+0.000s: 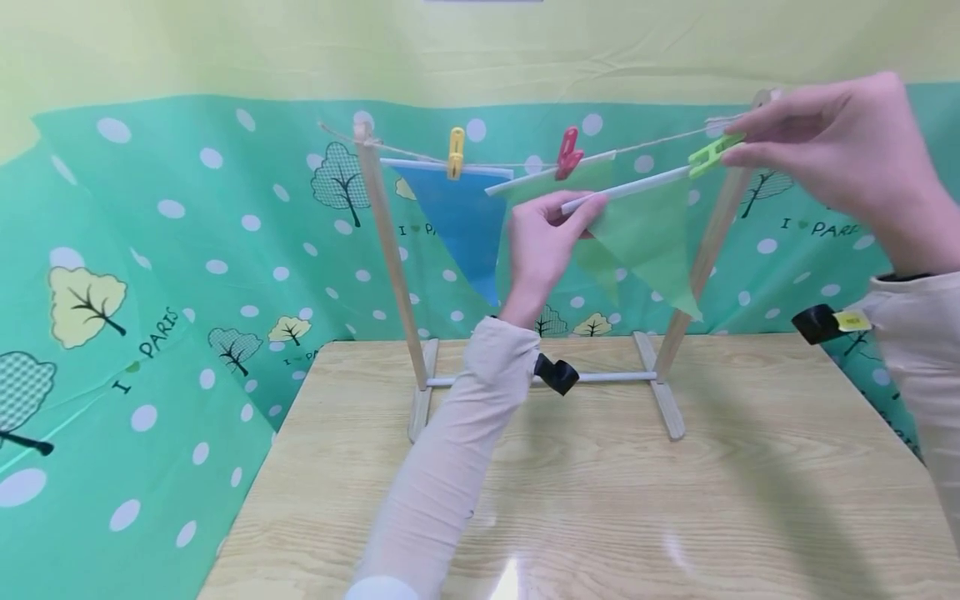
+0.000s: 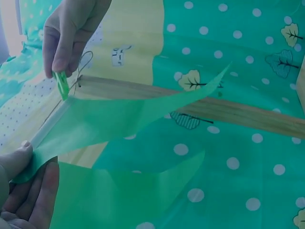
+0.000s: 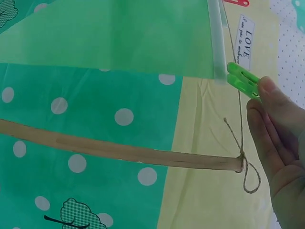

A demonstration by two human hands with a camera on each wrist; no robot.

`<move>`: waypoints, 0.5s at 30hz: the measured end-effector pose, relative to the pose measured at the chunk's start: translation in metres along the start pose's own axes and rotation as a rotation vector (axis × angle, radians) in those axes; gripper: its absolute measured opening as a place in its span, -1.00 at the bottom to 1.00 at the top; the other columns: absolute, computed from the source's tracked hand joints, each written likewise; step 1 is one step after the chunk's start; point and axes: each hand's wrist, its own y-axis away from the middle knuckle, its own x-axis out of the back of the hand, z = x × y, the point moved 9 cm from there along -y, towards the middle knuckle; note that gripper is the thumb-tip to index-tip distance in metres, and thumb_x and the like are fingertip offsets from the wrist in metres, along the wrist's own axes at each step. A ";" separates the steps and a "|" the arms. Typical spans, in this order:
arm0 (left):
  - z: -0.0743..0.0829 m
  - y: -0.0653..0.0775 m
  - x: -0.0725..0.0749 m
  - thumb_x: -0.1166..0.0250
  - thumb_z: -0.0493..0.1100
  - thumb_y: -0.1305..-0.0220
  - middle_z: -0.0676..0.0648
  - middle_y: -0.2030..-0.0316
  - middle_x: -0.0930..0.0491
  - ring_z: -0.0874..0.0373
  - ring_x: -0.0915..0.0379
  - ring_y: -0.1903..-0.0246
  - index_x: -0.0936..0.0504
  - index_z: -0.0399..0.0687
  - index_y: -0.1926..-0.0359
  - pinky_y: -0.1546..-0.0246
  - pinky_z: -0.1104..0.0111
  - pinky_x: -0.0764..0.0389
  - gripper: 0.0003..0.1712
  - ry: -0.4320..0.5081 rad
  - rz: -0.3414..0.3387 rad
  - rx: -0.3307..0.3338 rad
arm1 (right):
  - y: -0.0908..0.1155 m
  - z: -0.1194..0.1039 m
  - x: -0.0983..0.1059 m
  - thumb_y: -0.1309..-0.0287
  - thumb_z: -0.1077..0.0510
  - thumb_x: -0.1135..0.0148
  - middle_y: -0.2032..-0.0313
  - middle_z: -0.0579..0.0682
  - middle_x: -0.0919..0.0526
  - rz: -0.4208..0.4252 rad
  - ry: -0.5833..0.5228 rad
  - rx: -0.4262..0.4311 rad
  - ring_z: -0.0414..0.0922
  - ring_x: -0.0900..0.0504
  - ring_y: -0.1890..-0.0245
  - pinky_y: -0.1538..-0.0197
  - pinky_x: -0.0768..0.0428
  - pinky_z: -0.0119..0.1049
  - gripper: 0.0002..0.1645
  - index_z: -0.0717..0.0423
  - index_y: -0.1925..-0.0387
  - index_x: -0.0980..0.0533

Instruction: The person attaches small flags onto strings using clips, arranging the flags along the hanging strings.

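My left hand (image 1: 542, 250) pinches the left end of a light green pennant (image 1: 648, 225) between thumb and fingers, by its white top strip. The pennant hangs in front of the string (image 1: 652, 143), point down. In my right hand (image 1: 840, 154), thumb and fingertips pinch a green clothespin (image 3: 243, 81). The clothespin's tips are at the string, close beside the right end of the white strip. Whether they grip the strip I cannot tell. Behind the held pennant, another green pennant (image 1: 536, 185) hangs tilted from a red clothespin (image 1: 568, 154), partly hidden.
A blue pennant (image 1: 461, 217) hangs from the string by a yellow clothespin (image 1: 455, 154). The string is tied between two wooden posts (image 1: 392, 250), joined low by a white rod (image 1: 615, 377). The stand is on a wood-grain table (image 1: 600, 500), before a patterned cloth (image 1: 225, 208).
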 end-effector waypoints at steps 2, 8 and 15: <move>0.001 -0.001 -0.002 -0.46 -0.12 -0.20 -0.13 0.38 -0.76 0.15 -0.64 0.48 -0.79 -0.18 0.16 0.32 0.40 -0.68 -0.75 0.008 0.013 -0.011 | -0.002 -0.002 -0.001 -0.01 0.27 -0.51 0.37 -0.43 -0.73 -0.008 0.003 0.000 -0.47 -0.68 0.39 0.28 -0.50 -0.73 -0.76 0.24 0.21 -0.74; 0.005 -0.004 -0.008 -0.46 -0.10 -0.19 -0.11 0.36 -0.77 0.17 -0.65 0.49 -0.79 -0.16 0.16 0.33 0.41 -0.68 -0.74 0.033 0.054 -0.020 | -0.008 -0.008 -0.001 -0.04 0.26 -0.50 0.42 -0.47 -0.72 -0.015 0.018 0.015 -0.49 -0.68 0.42 0.41 -0.47 -0.71 -0.76 0.26 0.21 -0.73; 0.004 -0.008 -0.011 -0.47 -0.08 -0.17 -0.05 0.39 -0.77 0.21 -0.64 0.52 -0.80 -0.14 0.18 0.39 0.42 -0.65 -0.74 0.041 0.112 -0.002 | -0.012 -0.015 0.001 -0.11 0.22 -0.46 0.44 -0.61 -0.65 -0.011 0.129 0.068 -0.58 -0.63 0.44 0.54 -0.38 -0.68 -0.76 0.24 0.17 -0.72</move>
